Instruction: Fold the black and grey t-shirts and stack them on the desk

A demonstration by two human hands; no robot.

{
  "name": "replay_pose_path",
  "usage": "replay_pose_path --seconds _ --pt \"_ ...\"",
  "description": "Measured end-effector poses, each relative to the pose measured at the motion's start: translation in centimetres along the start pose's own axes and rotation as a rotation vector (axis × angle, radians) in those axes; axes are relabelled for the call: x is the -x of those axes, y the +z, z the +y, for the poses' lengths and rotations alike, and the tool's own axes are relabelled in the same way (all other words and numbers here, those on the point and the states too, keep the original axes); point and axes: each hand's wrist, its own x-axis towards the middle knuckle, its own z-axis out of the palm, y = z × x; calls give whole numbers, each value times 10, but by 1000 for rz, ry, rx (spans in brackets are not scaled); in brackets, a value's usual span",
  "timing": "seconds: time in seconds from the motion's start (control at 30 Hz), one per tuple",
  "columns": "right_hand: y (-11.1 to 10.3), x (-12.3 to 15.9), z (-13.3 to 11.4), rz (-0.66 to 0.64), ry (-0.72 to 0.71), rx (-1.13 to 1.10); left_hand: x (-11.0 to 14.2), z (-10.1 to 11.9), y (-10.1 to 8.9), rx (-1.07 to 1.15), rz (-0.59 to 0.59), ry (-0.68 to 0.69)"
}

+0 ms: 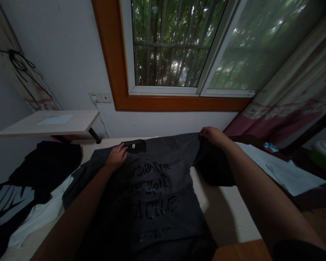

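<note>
A dark grey T-shirt [176, 181] with black lettering on its front lies spread over the pale table, its collar toward the window wall. My left hand [117, 156] rests flat on the cloth just beside the neckline, fingers extended. At the far right, my right hand [212, 135] pinches the upper edge of the shirt's sleeve between thumb and fingers. Below that hand, the dark sleeve hangs partly in shadow. The lower part of the shirt runs out of view toward me, and my left forearm covers some of its left side.
Black and white clothes [51, 163] lie heaped at the left. Behind them stands a small wooden shelf [67, 123] on black legs. White paper sheets [279, 166] lie at the right, near a curtain [296, 90]. A socket [100, 97] with a cable is on the wall below the window.
</note>
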Motion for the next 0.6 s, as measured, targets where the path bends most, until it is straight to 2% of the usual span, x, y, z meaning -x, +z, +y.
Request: replay_pose_path --seconds 0.13,0.27,0.37,0.5,0.6 --pt "9 4 -6 6 7 -16 -1 -2 1 8 -8 -5" --pt "19 24 -15 194 -8 40 -2 -5 -1 17 -10 15" --pt "21 44 -28 263 -48 116 -1 -6 -3 34 -5 20" --pt "20 78 -48 246 -93 158 1 -5 -6 68 17 7" --pt "24 103 -51 146 -216 109 7 -2 -11 103 39 16"
